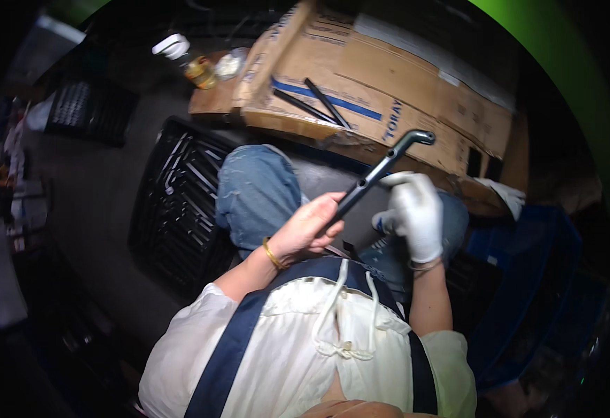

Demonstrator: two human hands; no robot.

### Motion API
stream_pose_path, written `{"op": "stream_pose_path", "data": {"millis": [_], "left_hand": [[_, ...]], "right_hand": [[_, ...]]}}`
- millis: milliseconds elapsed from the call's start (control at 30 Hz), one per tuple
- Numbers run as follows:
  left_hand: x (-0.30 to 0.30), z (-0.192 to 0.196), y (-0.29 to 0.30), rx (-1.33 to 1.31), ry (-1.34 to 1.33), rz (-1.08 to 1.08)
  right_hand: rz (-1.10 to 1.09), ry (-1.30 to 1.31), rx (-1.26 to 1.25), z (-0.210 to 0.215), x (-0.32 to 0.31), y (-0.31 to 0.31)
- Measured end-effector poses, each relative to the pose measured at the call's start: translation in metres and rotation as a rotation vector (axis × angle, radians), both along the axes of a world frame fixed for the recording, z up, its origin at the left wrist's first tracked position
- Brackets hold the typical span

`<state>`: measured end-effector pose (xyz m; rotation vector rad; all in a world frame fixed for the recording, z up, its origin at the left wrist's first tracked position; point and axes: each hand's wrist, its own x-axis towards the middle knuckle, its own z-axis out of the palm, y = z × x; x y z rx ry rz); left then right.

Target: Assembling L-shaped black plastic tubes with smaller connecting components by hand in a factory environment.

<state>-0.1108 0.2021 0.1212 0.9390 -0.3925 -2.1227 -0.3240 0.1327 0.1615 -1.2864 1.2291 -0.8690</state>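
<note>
My bare left hand [310, 226], with a yellow bangle at the wrist, is wrapped round the lower end of a dark, glossy bar [376, 173]. The bar slants up to the right, has holes along it and ends in a short bend. Close beside its middle is my right hand [415, 212] in a white glove. Its fingers reach toward the bar, with the thumb apart below; whether they touch the bar I cannot tell. A dark blue patch shows at the thumb tip. Two slim black bars [303, 106] lie on the cardboard [367, 76] in front of me.
A black crate [179, 202] of several metallic and dark pieces stands at my left. Beyond it are a spray bottle [197, 70] with yellow liquid and another dark basket [92, 111]. Blue bins [528, 279] stand at the right. My jeans-clad knees flank the work.
</note>
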Motion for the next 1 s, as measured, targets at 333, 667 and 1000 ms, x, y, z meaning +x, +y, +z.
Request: {"op": "stream_pose_path", "data": {"millis": [333,667,1000], "left_hand": [[-0.003,-0.026,0.017,-0.045,0.381,-0.311],[0.01,-0.011,-0.007,-0.317,-0.393,-0.312],[0.008,-0.019,0.005,-0.354,-0.372,-0.195]], "right_hand": [[-0.38,-0.31,0.03,-0.02,-0.018,-0.006],[0.118,-0.232,0.305,-0.046,0.053,0.035],[0.066,-0.416,0.598,-0.033,0.042,0.029]]}}
